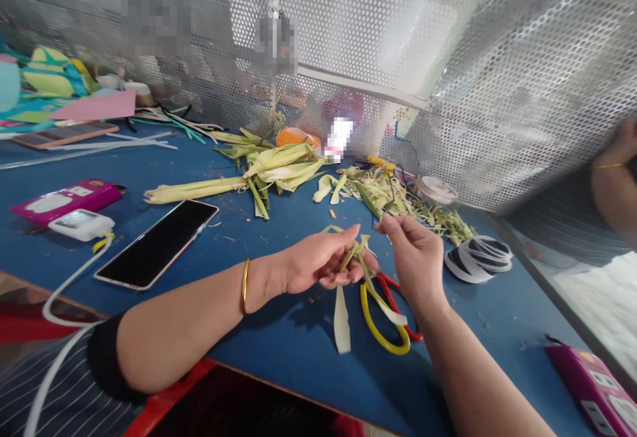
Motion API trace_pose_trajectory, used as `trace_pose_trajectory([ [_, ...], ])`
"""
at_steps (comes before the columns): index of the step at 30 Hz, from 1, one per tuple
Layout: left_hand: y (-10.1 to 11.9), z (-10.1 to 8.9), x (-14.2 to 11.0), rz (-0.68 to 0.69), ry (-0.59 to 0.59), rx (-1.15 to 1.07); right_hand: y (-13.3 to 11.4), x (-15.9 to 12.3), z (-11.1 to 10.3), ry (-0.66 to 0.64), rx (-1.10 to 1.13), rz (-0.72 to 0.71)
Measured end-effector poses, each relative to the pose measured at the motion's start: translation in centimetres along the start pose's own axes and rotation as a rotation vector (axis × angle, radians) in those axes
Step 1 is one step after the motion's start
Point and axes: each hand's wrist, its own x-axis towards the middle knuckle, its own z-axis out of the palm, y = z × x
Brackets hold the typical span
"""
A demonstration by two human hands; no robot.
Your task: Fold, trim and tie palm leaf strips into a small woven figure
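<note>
Left hand [338, 261]: fingers curled together on husk strips [342, 324], above the blue table [298, 357].
Right hand [415, 251]: thumb and forefinger together; pinched material unclear.
Husk strips: pale green, flat, bunched; long tails run nearward, one slanting right over looped scissor handles [393, 349].

A blue tabletop [279, 364] spans the frame — bare brown edging shows at its lower left. Behind it stands a perforated metal screen [358, 32], crossed by a pale bar [363, 85]. Bright light glares off the screen at upper centre and right; a pale, glossy surface [592, 298] lies at far right.
</note>
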Motion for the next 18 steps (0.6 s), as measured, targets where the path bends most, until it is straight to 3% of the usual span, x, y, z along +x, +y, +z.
trace_pose_trajectory([
  [3, -0.1, -0.5, 0.2, 0.031, 0.071, -0.025, 0.3, 0.6, -0.4, -0.131, -0.029, 0.059],
  [6, -0.3, -0.7, 0.4, 0.042, 0.096, 0.001, 0.4, 0.4, 0.1, -0.417, 0.177, 0.223],
  [8, -0.4, -0.6, 0.5, 0.018, 0.116, 0.000, 0.4, 0.0, 0.7, -0.485, 0.359, 0.342],
  [11, -0.4, -0.4, 0.5, -0.019, 0.171, -0.012, 0.1, -0.8, 1.2, -0.394, 0.510, 0.408],
  [15, -0.3, -0.3, 0.5, -0.005, 0.191, 0.006, -0.2, -1.3, 1.4, -0.243, 0.517, 0.338],
  [18, -0.5, -0.3, 0.5, 0.002, 0.173, -0.001, 0.0, -1.4, 1.5, -0.208, 0.515, 0.347],
])
